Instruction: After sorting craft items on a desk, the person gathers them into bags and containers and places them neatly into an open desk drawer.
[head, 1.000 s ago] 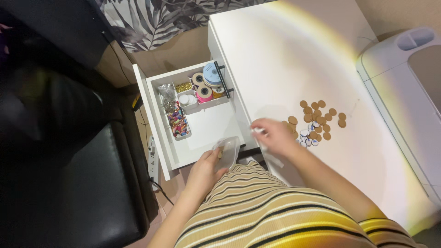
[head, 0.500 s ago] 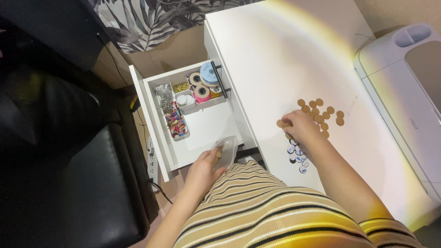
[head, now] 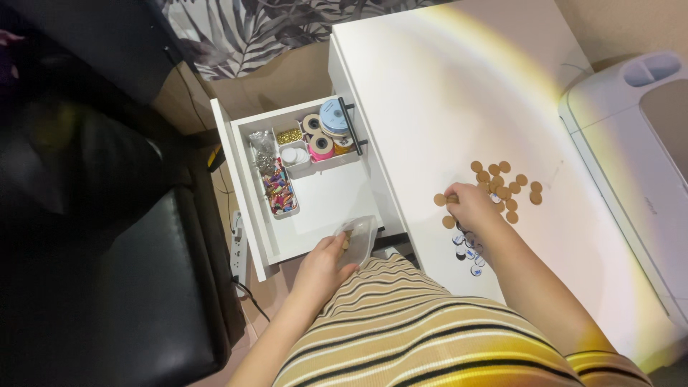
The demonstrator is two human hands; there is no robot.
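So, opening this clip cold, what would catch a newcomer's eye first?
Most likely the scatter of small brown discs on the white tabletop, where the right hand rests at its near edge. Next, the open white drawer to the left, with tape rolls and small trays of bits at its back. The left hand holds a clear plastic container at the drawer's front edge.

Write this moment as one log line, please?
left hand: holds clear container at open drawer | right hand: on brown discs, white desk | grip shut left
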